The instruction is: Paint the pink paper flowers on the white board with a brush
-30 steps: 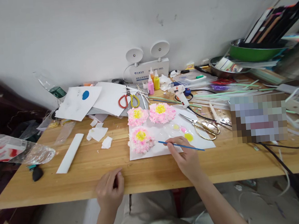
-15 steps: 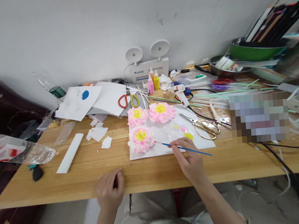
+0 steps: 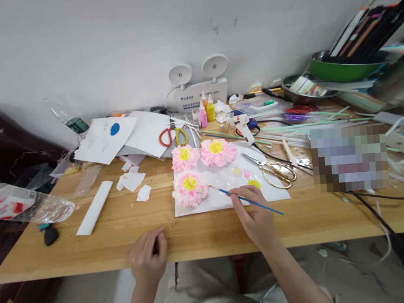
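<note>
White plastic is marked with dark printed lettering on the emergency lamp [image 3: 201, 95] by the wall, where a short line of Chinese characters is set above a blue strip; the strokes are too blurred to be read with certainty. A green label is worn by the clear bottle [image 3: 77, 125] at the back left, and red and white print is carried on the plastic packet [image 3: 17, 202] at the table's left edge, neither legible. Between the thumb and fingers of the right hand [image 3: 254, 212], a blue paintbrush [image 3: 249, 201] is pinched, its tip brought to the right edge of the lower pink flower [image 3: 191, 192]; whether the petals are touched cannot be told. That flower is laid with two others, all yellow-centred, on a white sheet [image 3: 277, 193], with gold-handled scissors [image 3: 279, 173] placed at the sheet's right side. The left hand [image 3: 147, 254] is loosely closed and rested at the table's front edge. Compared with a second ago, the brush is held more steeply, its tail end lowered and its tip raised slightly along the petals, while the left hand, flowers and scissors are left as they were.
</note>
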